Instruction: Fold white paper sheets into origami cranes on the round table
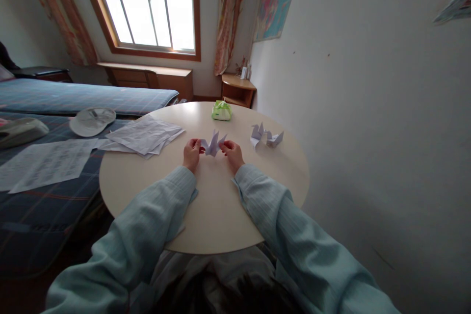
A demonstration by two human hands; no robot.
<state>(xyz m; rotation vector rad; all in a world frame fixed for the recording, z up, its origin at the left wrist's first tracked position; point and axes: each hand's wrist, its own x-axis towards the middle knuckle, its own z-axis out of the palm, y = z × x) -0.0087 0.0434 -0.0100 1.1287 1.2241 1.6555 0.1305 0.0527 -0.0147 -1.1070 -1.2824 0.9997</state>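
Between my two hands, over the middle of the round table (221, 221), is a white folded paper crane (212, 146) with its points up. My left hand (193, 153) pinches its left wing tip. The right wing tip is pinched by the thumb and fingers of my right hand (232, 154). To the right, two more folded paper cranes stand on the tabletop, a left one (256, 136) and a right one (274, 139), close beside each other.
A green and white tissue pack (222, 111) sits near the table's far edge. Loose paper sheets (145, 135) overlap at the table's left. On the bed beside it lie a white cap (92, 121) and a printed sheet (51, 164). A white wall (368, 132) rises at the right.
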